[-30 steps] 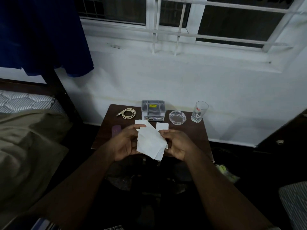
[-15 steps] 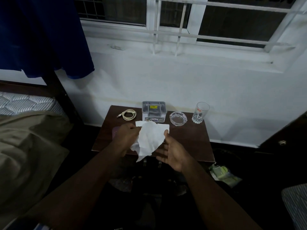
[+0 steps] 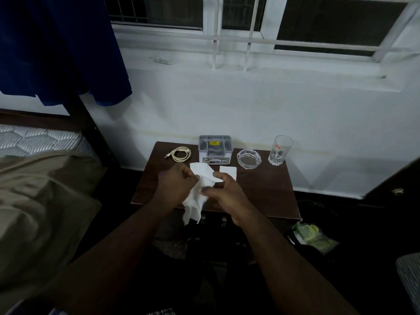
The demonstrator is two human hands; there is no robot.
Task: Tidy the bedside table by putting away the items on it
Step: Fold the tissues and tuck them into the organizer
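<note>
Both hands over the bedside table (image 3: 261, 192), left hand (image 3: 176, 185) gripping a crumpled white tissue (image 3: 200, 189), right hand (image 3: 227, 192) pinching its edge, behind them cable (image 3: 180, 153), grey box (image 3: 215, 149), ashtray (image 3: 249, 158), glass (image 3: 280, 150), second tissue (image 3: 229, 172) lying flat.

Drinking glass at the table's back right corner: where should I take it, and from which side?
Grip the drinking glass round its smooth mid-wall, below the red sticker. It stands upright and alone. Probably come from the front right with the right hand, since the ashtray sits close on its left and the wall behind.
</note>
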